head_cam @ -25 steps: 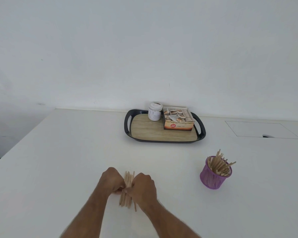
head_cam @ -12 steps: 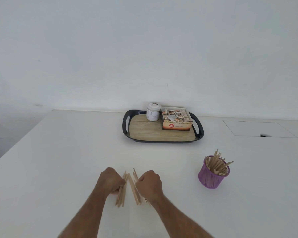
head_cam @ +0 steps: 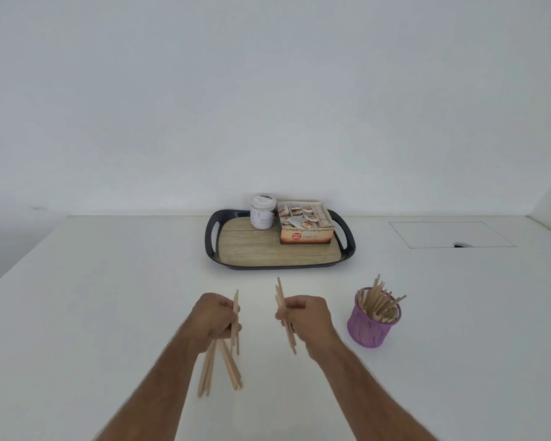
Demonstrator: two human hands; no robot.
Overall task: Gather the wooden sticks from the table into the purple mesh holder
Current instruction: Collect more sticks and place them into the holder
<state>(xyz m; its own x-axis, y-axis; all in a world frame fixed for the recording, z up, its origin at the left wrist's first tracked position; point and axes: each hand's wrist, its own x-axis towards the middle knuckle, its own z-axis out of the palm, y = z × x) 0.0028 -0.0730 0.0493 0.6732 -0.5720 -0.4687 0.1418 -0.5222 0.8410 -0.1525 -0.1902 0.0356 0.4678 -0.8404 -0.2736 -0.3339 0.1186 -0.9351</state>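
My left hand [head_cam: 215, 318] grips a bundle of wooden sticks [head_cam: 221, 367] that fan out downward below the fist. My right hand [head_cam: 304, 316] grips a second, smaller bundle of sticks [head_cam: 280, 294], held nearly upright. Both hands hover above the white table [head_cam: 93, 313], about a hand's width apart. The purple mesh holder [head_cam: 371, 327] stands to the right of my right hand, with several sticks leaning inside it.
A dark tray with a wood-look base [head_cam: 268, 251] sits at the back with a white jar [head_cam: 262, 212] and an open box of sachets [head_cam: 306, 226] on it. A rectangular hatch [head_cam: 449, 233] is set in the table at the far right.
The single bundle held between both hands has been split. My hands have moved apart, each keeping a share of the sticks and lifting it off the table.
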